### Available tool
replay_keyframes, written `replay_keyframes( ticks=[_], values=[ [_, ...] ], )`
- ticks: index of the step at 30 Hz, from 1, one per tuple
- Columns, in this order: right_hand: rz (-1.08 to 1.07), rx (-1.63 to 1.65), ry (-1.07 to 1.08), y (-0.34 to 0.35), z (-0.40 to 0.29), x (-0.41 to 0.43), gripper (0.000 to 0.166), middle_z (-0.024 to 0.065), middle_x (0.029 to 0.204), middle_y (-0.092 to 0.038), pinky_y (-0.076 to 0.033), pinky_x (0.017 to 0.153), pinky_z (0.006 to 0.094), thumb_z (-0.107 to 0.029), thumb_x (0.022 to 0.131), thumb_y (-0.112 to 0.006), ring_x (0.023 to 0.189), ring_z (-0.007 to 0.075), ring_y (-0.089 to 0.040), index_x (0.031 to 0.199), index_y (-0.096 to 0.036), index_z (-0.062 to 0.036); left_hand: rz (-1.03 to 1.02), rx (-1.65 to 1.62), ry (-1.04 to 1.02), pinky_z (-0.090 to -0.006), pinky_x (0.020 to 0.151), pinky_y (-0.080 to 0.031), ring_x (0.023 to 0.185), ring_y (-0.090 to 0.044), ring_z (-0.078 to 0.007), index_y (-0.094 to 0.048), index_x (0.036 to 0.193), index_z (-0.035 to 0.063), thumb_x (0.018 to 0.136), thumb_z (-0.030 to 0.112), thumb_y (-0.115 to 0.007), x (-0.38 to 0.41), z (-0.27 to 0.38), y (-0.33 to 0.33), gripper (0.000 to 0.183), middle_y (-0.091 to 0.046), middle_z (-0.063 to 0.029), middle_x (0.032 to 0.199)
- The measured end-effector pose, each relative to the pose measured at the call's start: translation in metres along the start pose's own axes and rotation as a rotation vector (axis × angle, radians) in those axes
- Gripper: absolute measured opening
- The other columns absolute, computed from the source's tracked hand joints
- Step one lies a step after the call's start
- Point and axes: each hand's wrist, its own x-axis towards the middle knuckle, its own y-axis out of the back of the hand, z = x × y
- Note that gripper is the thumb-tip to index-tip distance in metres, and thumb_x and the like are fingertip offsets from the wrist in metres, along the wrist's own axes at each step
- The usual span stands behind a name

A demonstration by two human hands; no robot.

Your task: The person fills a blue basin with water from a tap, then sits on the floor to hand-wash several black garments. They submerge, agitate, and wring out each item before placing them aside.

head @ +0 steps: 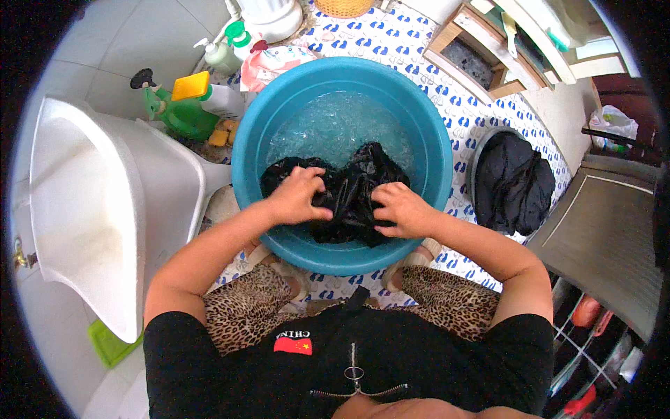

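Observation:
A round teal plastic basin (343,260) stands on the floor between my feet, with rippling water (335,115) in its far part. Wet black fabric (352,194) lies bunched in the near half, partly in the water. On the left side of the cloth is my left hand (302,196), its thumb and fingers spread apart; whether it pinches any cloth is unclear. My right hand (400,209) has its fingers curled into the cloth's right side, the fingertips partly hidden in the folds.
Right of the basin, more black fabric (515,183) fills a grey bowl (473,162). A white urinal-like ceramic fixture (89,209) stands left. Green watering can (188,118), pump bottle (222,56) and a pink-white packet (272,63) sit behind left; a wooden frame (505,89) stands back right.

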Motion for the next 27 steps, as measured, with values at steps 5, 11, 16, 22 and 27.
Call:
replay_keyframes(
  ticks=[5, 11, 16, 22, 27],
  values=[
    [0.124, -0.117, -0.083, -0.062, 0.021, 0.012, 0.037, 0.0175, 0.141, -0.040, -0.030, 0.101, 0.0658, -0.042, 0.079, -0.067, 0.129, 0.0478, -0.034, 0.096, -0.062, -0.0095, -0.035, 0.347, 0.172, -0.0574, 0.109, -0.027, 0.136, -0.028, -0.0429, -0.016, 0.153, 0.0215, 0.062, 0.064, -0.076, 0.018, 0.020, -0.059, 0.116, -0.014, -0.0213, 0.155],
    [0.124, -0.178, -0.320, -0.102, 0.071, 0.074, 0.043, 0.0199, 0.127, -0.048, -0.040, 0.088, 0.0557, -0.045, 0.075, -0.068, 0.110, 0.0426, -0.047, 0.095, -0.058, -0.0080, 0.152, 0.192, 0.395, -0.0450, 0.096, -0.045, 0.118, -0.046, -0.0416, -0.029, 0.147, 0.0132, 0.069, 0.036, -0.077, 0.068, -0.009, -0.094, 0.094, -0.036, -0.0253, 0.140],
    [0.087, -0.159, -0.524, -0.091, 0.114, 0.121, 0.044, 0.0191, 0.126, -0.051, -0.052, 0.079, 0.0481, -0.042, 0.083, -0.066, 0.104, 0.0383, -0.055, 0.104, -0.057, -0.0046, 0.101, 0.060, 0.712, -0.0415, 0.079, -0.054, 0.105, -0.062, -0.0353, -0.055, 0.119, -0.0029, 0.087, 0.024, -0.061, 0.121, -0.044, -0.102, 0.042, -0.057, -0.0234, 0.120],
    [0.011, 0.080, -0.726, -0.050, 0.134, 0.159, 0.049, 0.0231, 0.117, -0.058, -0.051, 0.085, 0.0478, -0.037, 0.093, -0.051, 0.102, 0.0348, -0.062, 0.130, -0.049, -0.0054, 0.067, 0.149, 0.701, -0.0455, 0.076, -0.054, 0.089, -0.066, -0.0406, -0.058, 0.109, -0.0021, 0.087, 0.017, -0.055, 0.134, -0.085, -0.092, 0.029, -0.066, -0.0224, 0.101],
    [0.096, 0.189, -0.517, -0.101, 0.245, 0.170, 0.050, 0.0175, 0.141, -0.045, -0.044, 0.102, 0.0434, -0.018, 0.093, -0.046, 0.121, 0.0370, -0.051, 0.143, -0.040, -0.0132, 0.071, -0.402, 0.971, -0.0466, 0.085, -0.051, 0.095, -0.064, -0.0354, -0.057, 0.117, -0.0003, 0.092, 0.039, -0.043, 0.170, -0.110, -0.045, 0.049, -0.066, -0.0186, 0.107]
  ],
)
